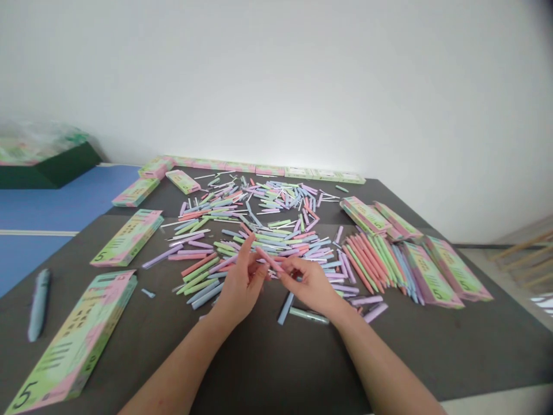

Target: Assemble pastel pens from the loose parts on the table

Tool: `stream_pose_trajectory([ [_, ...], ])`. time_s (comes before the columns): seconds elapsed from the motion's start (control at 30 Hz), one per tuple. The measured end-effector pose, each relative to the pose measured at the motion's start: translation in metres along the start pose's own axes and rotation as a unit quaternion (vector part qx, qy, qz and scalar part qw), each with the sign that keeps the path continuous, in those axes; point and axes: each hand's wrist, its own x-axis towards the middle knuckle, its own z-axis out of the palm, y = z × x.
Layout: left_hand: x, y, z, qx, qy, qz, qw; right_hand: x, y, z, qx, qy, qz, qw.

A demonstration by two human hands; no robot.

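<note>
My left hand [239, 285] and my right hand [311, 285] meet over the middle of a dark table [276, 357]. Between them they pinch a pink pen [270, 259], which lies slanted from upper left to lower right. Just beyond the hands spreads a heap of loose pastel pens and pen parts [254, 225] in pink, green, blue and purple. A blue pen [286, 308] and a green pen [309, 315] lie on the table right below my right hand.
Flat pastel packaging cards lie at the left [127, 237] [75, 343], at the right [432, 271], and along the table's far edge [268, 170]. A row of sorted pens [375, 262] sits right of the heap. A thick blue pen [38, 302] lies far left. A green box [47, 158] stands on the blue floor.
</note>
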Motion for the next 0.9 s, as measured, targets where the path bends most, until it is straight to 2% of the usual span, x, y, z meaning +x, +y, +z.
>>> stream_pose_trajectory([
  [0.13,-0.002,-0.003,0.0,0.083,0.011,0.052,0.995,0.006,0.005,-0.026,-0.141,0.115,0.009,0.983],
  [0.2,-0.003,-0.002,0.001,0.121,0.017,0.068,0.99,0.009,0.009,-0.046,-0.201,0.149,0.043,0.967],
  [0.33,-0.004,0.008,0.006,0.159,0.013,0.077,0.984,0.009,0.018,-0.085,-0.33,0.142,0.168,0.918],
  [0.53,-0.006,0.03,0.008,0.134,0.033,0.077,0.987,-0.008,0.031,-0.129,-0.413,0.154,0.254,0.861],
  [0.67,-0.006,0.038,0.006,0.119,0.051,0.058,0.99,-0.018,0.04,-0.14,-0.449,0.132,0.297,0.832],
  [0.9,-0.001,0.037,-0.001,0.121,0.074,0.04,0.989,-0.021,0.046,-0.14,-0.474,0.146,0.341,0.799],
])
